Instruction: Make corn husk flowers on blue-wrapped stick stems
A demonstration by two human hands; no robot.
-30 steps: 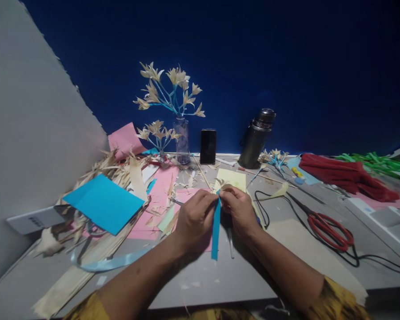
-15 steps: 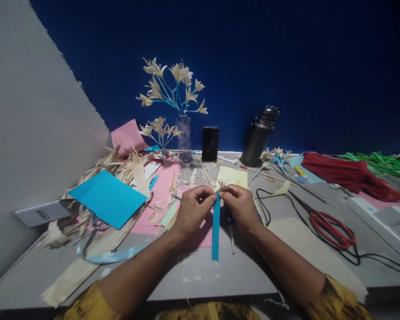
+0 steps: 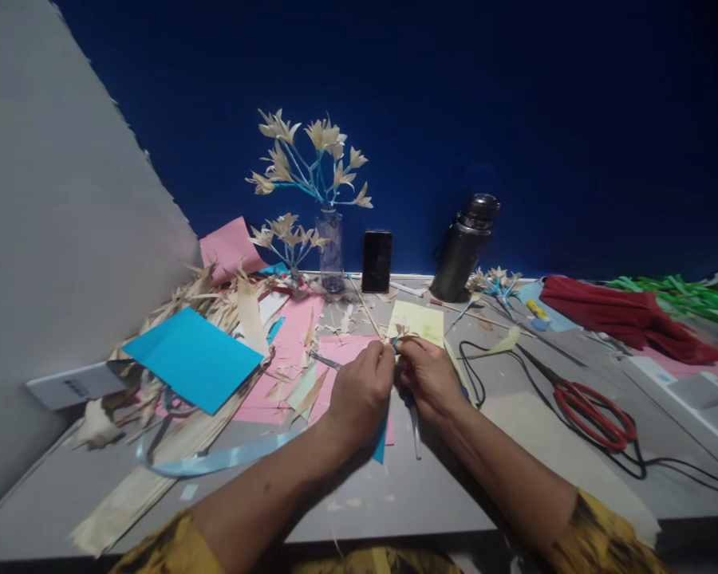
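My left hand (image 3: 362, 395) is closed on a blue paper strip (image 3: 380, 448). Most of the strip is hidden behind that hand, and its lower end hangs out below. Opposite it, my right hand (image 3: 431, 376) pinches a small pale husk flower (image 3: 402, 330) near its base, where a bit of blue shows between the fingertips. The fingers of both hands nearly meet. Under the right hand lies a thin metal tool (image 3: 417, 430), its upper part covered by the hand. Pink paper (image 3: 347, 349) with dry scraps spreads beneath the left hand.
Behind stand a glass vase (image 3: 331, 259) of husk flowers, a phone (image 3: 376, 261) and a dark flask (image 3: 463, 247). Red-handled scissors (image 3: 595, 413) and a black cable (image 3: 673, 460) lie at right. A blue sheet (image 3: 192, 359) rests on dry husks (image 3: 173, 311) at left.
My left hand has turned over and curled its fingers, so the blue strip, which hung in plain sight, is now mostly hidden. My right hand keeps its pinch by the flower.
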